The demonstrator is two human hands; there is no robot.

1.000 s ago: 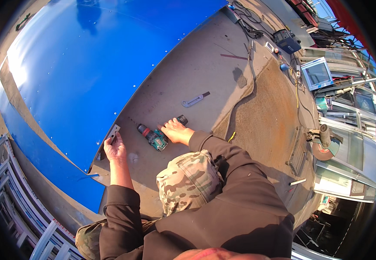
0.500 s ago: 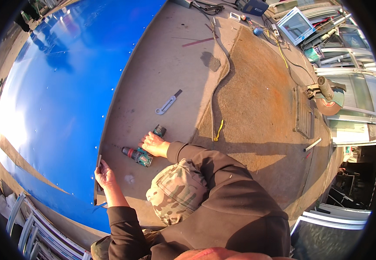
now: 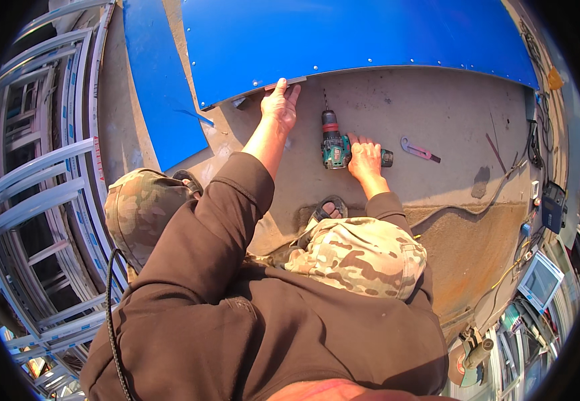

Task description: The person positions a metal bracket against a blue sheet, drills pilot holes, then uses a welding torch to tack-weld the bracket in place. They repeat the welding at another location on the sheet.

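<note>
My left hand [image 3: 280, 107] is at the near edge of a large blue sheet panel [image 3: 363, 37] studded with rivets. Its thumb lies over the edge and the other fingers go beneath, against a short pale strip [image 3: 296, 81]. My right hand [image 3: 366, 160] wraps round the handle of a green and black cordless drill [image 3: 332, 146] with a red collar. The drill lies on its side on the concrete. Its thin bit points at the panel, apart from the edge. To the right of the drill rests a pale utility knife [image 3: 418, 149] with a dark end.
A narrow blue sheet [image 3: 163, 100] lies at the left, beside stacked white window frames [image 3: 42, 180]. A cable [image 3: 464, 208] crosses the floor by a brown mat [image 3: 480, 247]. An abrasive cut-off saw [image 3: 464, 364] stands at the lower right, near a small framed pane [image 3: 541, 281].
The view has swung round, so the panel now spans the top rather than the left. My left hand is still at the panel edge, and my right hand still at the drill.
</note>
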